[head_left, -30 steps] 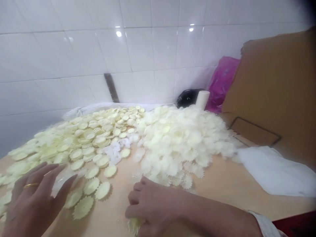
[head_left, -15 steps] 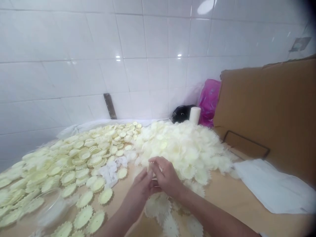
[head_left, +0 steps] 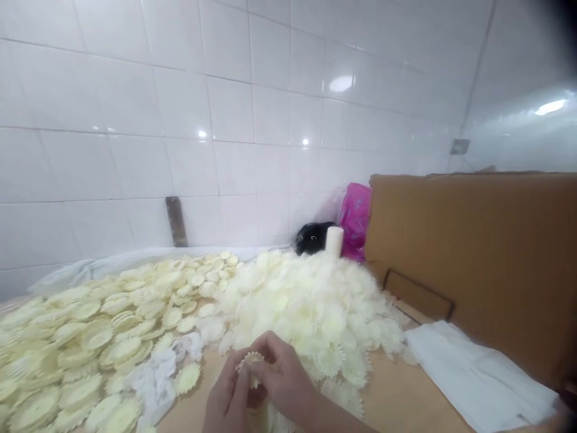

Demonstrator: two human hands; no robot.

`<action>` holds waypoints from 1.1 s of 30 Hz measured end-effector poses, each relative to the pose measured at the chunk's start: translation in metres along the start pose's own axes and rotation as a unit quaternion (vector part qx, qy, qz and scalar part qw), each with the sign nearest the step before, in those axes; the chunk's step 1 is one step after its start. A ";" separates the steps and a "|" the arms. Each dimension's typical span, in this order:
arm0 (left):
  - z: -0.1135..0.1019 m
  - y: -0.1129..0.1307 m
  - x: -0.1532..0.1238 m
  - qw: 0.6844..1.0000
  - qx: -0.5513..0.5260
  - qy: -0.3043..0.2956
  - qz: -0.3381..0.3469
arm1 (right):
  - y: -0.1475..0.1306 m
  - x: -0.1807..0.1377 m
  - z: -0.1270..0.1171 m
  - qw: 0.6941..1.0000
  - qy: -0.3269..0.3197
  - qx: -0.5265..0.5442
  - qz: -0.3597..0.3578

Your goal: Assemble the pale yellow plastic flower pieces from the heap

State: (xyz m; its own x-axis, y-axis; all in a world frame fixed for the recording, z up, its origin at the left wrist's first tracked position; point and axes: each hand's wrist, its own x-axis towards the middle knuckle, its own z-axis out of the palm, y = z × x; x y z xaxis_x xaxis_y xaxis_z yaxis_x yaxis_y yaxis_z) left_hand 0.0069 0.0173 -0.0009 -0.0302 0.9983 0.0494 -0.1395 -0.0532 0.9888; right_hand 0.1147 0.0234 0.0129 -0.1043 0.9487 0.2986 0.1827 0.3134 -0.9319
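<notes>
My left hand (head_left: 225, 400) and my right hand (head_left: 282, 379) meet low in the middle of the view, fingers pinched together on a small pale toothed disc (head_left: 250, 359). Just behind them rises a big heap of whitish toothed discs (head_left: 306, 304). To the left spreads a wide layer of yellower toothed discs (head_left: 90, 337) on the wooden table (head_left: 396, 391). The lower part of each hand is cut off by the frame edge.
A brown cardboard box (head_left: 473, 252) stands at the right, with a white cloth (head_left: 473, 376) in front of it. By the tiled wall sit a pink bag (head_left: 354, 219), a black object (head_left: 311, 237) and a white cylinder (head_left: 334, 240). Clear plastic sheet (head_left: 112, 261) lies behind the discs.
The left hand left the yellow discs and joined the right hand in front of the white heap. Both now pinch one disc. The view has tilted upward.
</notes>
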 end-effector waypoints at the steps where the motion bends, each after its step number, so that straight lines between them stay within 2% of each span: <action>1: 0.000 -0.001 0.000 1.000 -0.004 0.004 -0.004 | 0.000 0.001 0.000 1.000 -0.007 0.010 0.015; 4: 0.000 0.000 -0.002 0.999 -0.019 0.012 -0.023 | 0.000 0.003 -0.001 0.999 -0.029 0.023 0.039; 7: 0.002 0.004 -0.008 0.999 -0.018 0.023 -0.031 | 0.000 0.002 -0.004 0.999 -0.040 0.016 0.029; 9: 0.003 0.005 -0.010 0.999 -0.023 -0.002 -0.026 | 0.001 0.001 -0.007 0.999 -0.036 -0.004 0.004; 15: 0.001 -0.004 -0.011 0.999 -0.017 -0.040 -0.023 | 0.004 -0.003 -0.009 0.996 -0.063 -0.056 -0.001; 24: 0.007 -0.003 -0.015 0.998 -0.009 -0.061 0.016 | 0.003 -0.006 -0.005 0.982 0.006 -0.176 -0.066; 29: 0.008 -0.006 -0.016 0.997 -0.023 -0.069 0.003 | 0.006 -0.004 -0.006 0.988 0.029 -0.143 -0.039; 33: 0.008 -0.001 -0.016 0.992 -0.051 -0.112 -0.031 | 0.007 -0.002 -0.009 0.998 0.003 -0.033 0.049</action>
State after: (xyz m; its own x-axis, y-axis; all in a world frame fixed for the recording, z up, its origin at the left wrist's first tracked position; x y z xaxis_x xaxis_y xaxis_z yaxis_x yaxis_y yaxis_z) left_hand 0.0156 0.0019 -0.0020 0.1998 0.9793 0.0311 -0.2345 0.0170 0.9720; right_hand 0.1246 0.0240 0.0077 -0.0774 0.9749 0.2088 0.2553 0.2218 -0.9411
